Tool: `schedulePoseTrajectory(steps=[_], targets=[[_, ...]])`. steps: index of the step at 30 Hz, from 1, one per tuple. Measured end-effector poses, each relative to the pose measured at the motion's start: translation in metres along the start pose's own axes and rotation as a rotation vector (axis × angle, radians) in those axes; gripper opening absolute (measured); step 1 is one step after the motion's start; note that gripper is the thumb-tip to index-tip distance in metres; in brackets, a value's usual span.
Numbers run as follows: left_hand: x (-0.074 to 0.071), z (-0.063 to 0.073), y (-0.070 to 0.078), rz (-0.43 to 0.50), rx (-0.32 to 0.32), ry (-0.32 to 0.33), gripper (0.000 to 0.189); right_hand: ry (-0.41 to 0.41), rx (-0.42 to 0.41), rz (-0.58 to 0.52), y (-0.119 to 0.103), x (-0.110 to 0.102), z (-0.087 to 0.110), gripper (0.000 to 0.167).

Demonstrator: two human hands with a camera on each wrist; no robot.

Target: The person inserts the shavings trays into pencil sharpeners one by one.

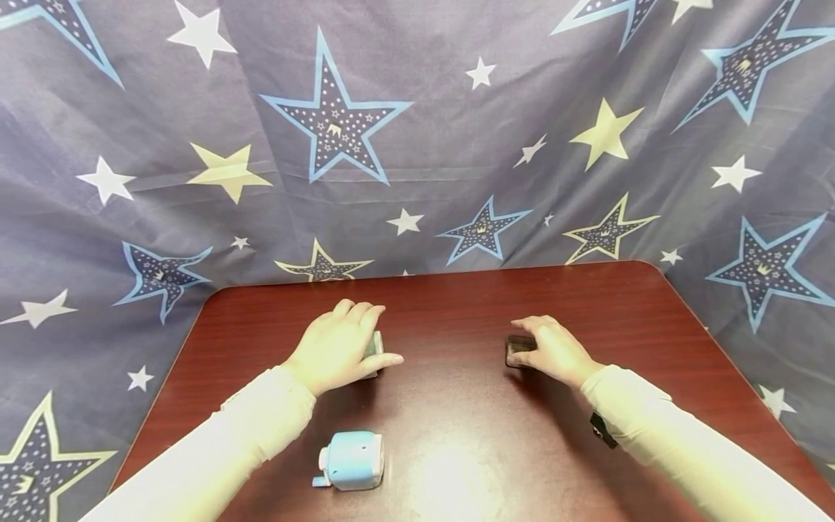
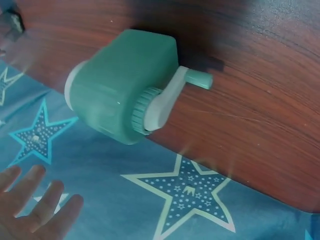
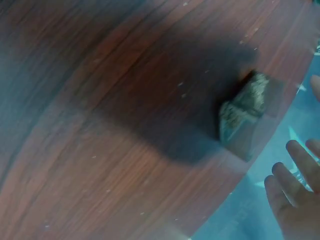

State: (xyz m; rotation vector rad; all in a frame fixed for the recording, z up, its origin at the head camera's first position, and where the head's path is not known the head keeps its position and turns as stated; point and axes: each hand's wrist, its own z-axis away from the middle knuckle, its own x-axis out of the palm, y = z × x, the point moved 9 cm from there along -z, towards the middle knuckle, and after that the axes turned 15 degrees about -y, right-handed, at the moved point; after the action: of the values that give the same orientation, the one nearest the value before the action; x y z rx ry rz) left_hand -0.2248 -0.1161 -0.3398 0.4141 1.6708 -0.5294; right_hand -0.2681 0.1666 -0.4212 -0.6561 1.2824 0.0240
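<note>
Light-blue plastic crank sharpener (image 1: 355, 461) sits near left. Farther, left hand (image 1: 339, 348), grip released, is over boxy green plastic crank sharpener (image 2: 117, 85). Right hand (image 1: 554, 351), also released, is at small clear-sided box (image 3: 241, 117), dark speckled stuff inside. Wide reddish-brown wood-grain tabletop (image 1: 450, 326) separates them; far edge meets starry grey curtain (image 1: 430, 130).

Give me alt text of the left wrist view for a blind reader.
A green device with a gray crank sits on a wood-grain table. The left hand, fingers spread, is at lower left, before star-patterned cloth.
</note>
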Motion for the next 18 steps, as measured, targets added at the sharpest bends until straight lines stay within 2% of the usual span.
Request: schedulePoseTrajectory(steps=[4,8,11,18], targets=[[0.005,-0.002,-0.005,-0.013,-0.009,-0.029,0.091,-0.019,0.025,0.003,0.013,0.004,0.001,0.062],[0.017,-0.004,-0.01,-0.016,-0.03,-0.103,0.1,-0.036,0.028,0.003,0.021,0.009,0.003,0.063],[0.026,-0.005,-0.015,0.001,-0.056,-0.156,0.103,-0.037,0.02,-0.01,0.024,0.012,0.004,0.063],[0.044,-0.012,-0.026,0.072,-0.103,-0.219,0.11,-0.025,0.029,-0.025,0.027,0.014,0.003,0.06]])
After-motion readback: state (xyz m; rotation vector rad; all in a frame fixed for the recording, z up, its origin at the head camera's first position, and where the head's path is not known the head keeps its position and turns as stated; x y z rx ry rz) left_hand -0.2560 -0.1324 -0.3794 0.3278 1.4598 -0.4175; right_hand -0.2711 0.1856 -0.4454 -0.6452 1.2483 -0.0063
